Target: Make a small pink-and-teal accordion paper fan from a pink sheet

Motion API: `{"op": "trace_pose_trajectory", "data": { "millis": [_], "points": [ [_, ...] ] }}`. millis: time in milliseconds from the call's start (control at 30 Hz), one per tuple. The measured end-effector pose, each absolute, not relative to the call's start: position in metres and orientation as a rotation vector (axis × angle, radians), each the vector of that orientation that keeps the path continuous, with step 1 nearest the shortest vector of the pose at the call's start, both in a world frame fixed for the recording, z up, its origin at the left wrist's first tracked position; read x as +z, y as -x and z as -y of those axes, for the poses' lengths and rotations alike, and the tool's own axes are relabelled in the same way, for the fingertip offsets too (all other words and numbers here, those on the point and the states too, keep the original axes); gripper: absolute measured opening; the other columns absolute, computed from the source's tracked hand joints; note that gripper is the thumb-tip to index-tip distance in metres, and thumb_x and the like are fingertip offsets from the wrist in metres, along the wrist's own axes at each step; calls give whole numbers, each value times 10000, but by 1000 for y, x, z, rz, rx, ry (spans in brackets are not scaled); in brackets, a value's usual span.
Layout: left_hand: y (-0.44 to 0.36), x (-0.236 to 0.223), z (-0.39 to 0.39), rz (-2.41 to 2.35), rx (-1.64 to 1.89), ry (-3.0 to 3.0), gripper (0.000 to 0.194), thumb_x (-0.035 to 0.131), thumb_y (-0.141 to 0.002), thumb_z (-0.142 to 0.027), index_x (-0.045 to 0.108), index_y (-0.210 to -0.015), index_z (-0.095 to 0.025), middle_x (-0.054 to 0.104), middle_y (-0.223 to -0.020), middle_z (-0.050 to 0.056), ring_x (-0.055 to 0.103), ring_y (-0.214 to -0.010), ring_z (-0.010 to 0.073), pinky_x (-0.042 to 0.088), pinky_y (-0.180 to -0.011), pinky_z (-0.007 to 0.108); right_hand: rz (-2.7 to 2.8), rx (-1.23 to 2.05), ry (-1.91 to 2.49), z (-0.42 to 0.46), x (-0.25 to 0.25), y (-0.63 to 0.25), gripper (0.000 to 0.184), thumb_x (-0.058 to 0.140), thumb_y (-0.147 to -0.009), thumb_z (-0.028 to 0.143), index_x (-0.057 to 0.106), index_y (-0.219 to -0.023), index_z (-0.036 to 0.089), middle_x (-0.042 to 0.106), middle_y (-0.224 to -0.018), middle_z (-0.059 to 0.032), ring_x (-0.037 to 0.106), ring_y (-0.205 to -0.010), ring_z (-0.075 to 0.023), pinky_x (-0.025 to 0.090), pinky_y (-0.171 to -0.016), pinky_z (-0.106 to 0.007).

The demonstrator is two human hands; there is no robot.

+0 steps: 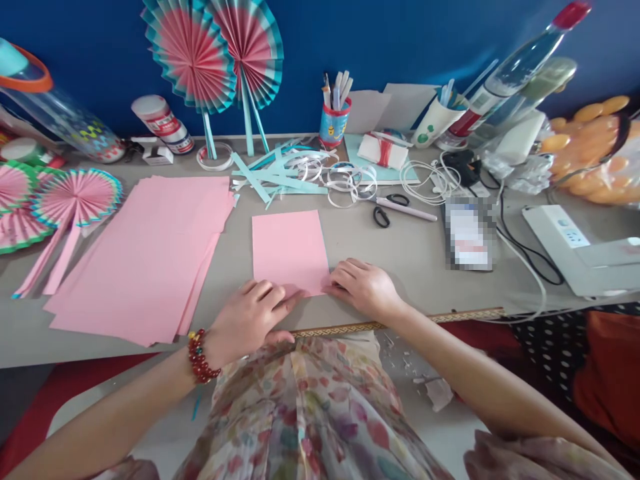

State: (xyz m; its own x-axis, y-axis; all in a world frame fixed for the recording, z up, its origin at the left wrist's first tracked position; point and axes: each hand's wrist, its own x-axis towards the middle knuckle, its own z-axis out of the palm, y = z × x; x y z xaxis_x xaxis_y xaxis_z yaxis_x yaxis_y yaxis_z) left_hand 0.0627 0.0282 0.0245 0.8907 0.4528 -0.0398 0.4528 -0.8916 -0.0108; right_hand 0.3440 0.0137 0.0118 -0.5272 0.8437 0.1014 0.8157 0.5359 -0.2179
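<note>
A folded pink sheet of paper [289,247], with a thin blue line along its right edge, lies on the table in front of me. Pressing on its lower left edge is my left hand [253,313], index finger stretched along the edge and thumb apart, off the paper. My right hand [367,287] has its fingers curled together at the paper's lower right corner, closed on it. A stack of larger pink sheets [145,247] spreads out left of my left hand. Black-handled scissors [383,215] lie beyond my right hand.
Paper strips [280,173] are heaped behind the folded sheet. Pleated paper fans [193,63] stand against the blue wall; smaller fans [75,200] lie at left. A pen cup [334,123], a phone [469,233], cables [430,180] and a white power strip [575,247] line the back and right.
</note>
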Motion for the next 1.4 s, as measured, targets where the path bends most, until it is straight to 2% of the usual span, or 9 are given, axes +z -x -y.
{"op": "trace_pose_trajectory", "data": {
  "millis": [133, 267, 367, 467, 633, 833, 967, 1200, 1400],
  "points": [
    [-63, 26, -27, 739, 59, 3056, 794, 444, -885, -693, 334, -1525, -237, 577, -1087, 97, 478, -954, 265, 397, -831, 405, 2552, 218, 1321, -2, 21, -339, 288, 430, -1023, 323, 660, -1123, 182, 681, -1128, -103, 568, -1036, -232, 448, -881, -349],
    [-64, 26, -27, 781, 70, 3046, 775, 474, -866, -699, 374, -1504, -268, 575, -1059, 90, 489, -948, 265, 401, -817, 401, 2589, 238, 1302, 18, 17, -332, 453, 488, -993, 440, 561, -1345, 165, 602, -1357, -116, 512, -1211, -272, 420, -1010, -434],
    [-63, 25, -26, 803, 54, 3063, 773, 471, -863, -707, 390, -1495, -269, 587, -1079, 91, 501, -949, 263, 408, -819, 404, 2601, 236, 1371, 31, 11, -333, 564, 494, -979, 494, 477, -1439, 169, 516, -1468, -97, 442, -1312, -293, 347, -1108, -484],
    [-58, 22, -22, 857, -15, 3096, 769, 405, -904, -697, 413, -1484, -192, 612, -1138, 109, 517, -984, 261, 415, -853, 405, 2626, 214, 1414, 38, 9, -336, 635, 479, -975, 525, 405, -1493, 163, 433, -1537, -64, 358, -1392, -306, 259, -1175, -514],
    [-41, 19, -6, 999, -116, 3048, 735, 406, -947, -633, 460, -1445, -95, 600, -1314, 140, 518, -1155, 280, 366, -1045, 440, 2650, 173, 1429, 41, 7, -337, 713, 461, -964, 579, 337, -1530, 165, 346, -1584, -30, 295, -1436, -311, 236, -1189, -519],
    [-34, 15, 12, 1056, -96, 2968, 834, 375, -928, -684, 343, -1511, -89, 352, -1569, 143, 320, -1443, 309, 151, -1218, 520, 2697, 156, 1402, 39, 6, -337, 815, 446, -944, 636, 249, -1560, 140, 294, -1601, -59, 264, -1457, -308, 200, -1200, -530],
    [-32, 13, 15, 1096, -62, 2960, 821, 380, -939, -664, 292, -1535, -107, 291, -1592, 144, 283, -1471, 304, 118, -1230, 514, 2725, 134, 1393, 39, 7, -337, 819, 464, -943, 614, 229, -1564, 135, 293, -1602, -63, 268, -1459, -306, 217, -1193, -534],
    [-19, 14, 18, 1384, -264, 2876, 813, 474, -960, -527, 168, -1562, -74, 270, -1592, 192, 253, -1481, 329, 238, -1197, 520, 2694, 127, 1387, 38, 5, -336, 828, 458, -943, 618, 211, -1568, 136, 347, -1580, -68, 307, -1439, -308, 227, -1182, -545],
    [-23, 19, 16, 1273, -97, 2931, 810, 407, -935, -654, 249, -1555, -155, 334, -1577, 95, 295, -1466, 310, 81, -1233, 555, 2725, 122, 1390, 37, 6, -335, 833, 461, -945, 615, 202, -1569, 127, 331, -1585, -81, 310, -1438, -309, 214, -1186, -536]
  ]
}}
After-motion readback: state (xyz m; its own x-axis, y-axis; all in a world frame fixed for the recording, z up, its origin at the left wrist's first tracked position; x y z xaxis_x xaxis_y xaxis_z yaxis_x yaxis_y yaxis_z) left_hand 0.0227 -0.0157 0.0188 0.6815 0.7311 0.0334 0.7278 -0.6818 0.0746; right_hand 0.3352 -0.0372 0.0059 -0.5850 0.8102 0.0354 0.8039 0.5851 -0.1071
